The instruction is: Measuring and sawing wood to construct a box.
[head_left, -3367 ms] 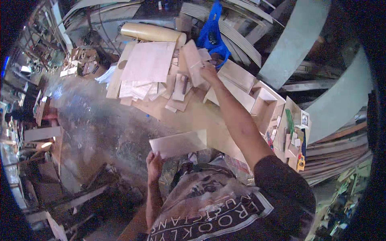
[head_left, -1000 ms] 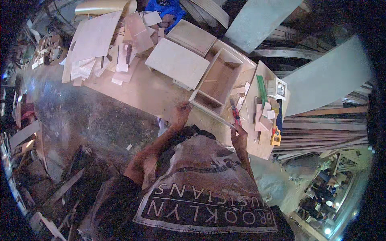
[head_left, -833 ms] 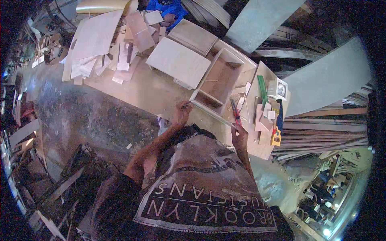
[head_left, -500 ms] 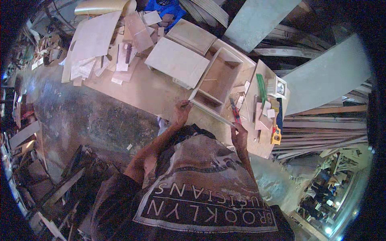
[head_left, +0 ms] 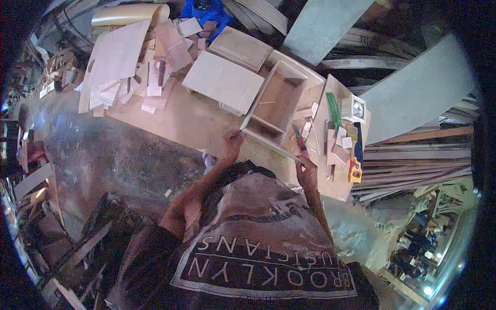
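Observation:
An open wooden drawer lies on the workbench, its long front panel turned toward me. At the panel's left end, my left hand is closed on the edge. My right hand pinches the opposite end between thumb and fingers. A strip divides off a narrow compartment near the front, and a thin stick lies inside the drawer. Just beyond my right hand lies a red-handled tool. A pale wooden cabinet stands against the drawer's left side.
Wood offcuts and a large pale board cover the bench's left part. On the right lie a green strip, a yellow-handled saw and small wood pieces. Stacked planks lie beyond the right edge; a blue bag is at the back.
The view has shifted slightly, carrying the bench and drawer a little leftward in the picture. Both hands keep their hold on the panel's ends.

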The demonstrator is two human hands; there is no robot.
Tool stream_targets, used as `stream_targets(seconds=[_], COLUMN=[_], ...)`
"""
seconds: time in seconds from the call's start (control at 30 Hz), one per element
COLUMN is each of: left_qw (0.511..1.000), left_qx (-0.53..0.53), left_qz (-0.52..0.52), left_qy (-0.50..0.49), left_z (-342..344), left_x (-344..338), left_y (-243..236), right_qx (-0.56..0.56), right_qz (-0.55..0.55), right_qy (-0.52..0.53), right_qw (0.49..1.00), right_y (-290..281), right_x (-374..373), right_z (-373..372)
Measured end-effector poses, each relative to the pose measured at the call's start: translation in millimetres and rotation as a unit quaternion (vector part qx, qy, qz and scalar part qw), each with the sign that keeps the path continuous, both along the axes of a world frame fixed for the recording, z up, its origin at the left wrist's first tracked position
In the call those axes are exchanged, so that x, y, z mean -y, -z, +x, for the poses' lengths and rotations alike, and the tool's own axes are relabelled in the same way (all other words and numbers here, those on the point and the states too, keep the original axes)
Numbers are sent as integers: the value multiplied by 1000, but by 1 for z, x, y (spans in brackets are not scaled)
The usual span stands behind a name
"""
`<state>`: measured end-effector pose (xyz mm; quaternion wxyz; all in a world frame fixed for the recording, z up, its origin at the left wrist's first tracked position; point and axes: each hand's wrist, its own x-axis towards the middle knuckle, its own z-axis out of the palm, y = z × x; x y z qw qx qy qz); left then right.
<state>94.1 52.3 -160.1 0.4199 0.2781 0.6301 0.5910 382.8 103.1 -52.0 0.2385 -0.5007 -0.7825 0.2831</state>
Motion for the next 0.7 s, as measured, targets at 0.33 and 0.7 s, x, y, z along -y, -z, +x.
stream_targets(seconds=[0.33, 0.7], left_qw=[995, 999], left_qx=[83, -20], left_qz=[60, 22], left_qy=[-19, 36], left_z=[-3, -5], left_x=[-6, -6], left_y=[25, 3], right_qx=[19, 3], right_qz=[28, 27], right_qy=[0, 35], right_qw=[999, 999], right_y=[-4, -6], right_x=[2, 7], right_z=[-5, -5])
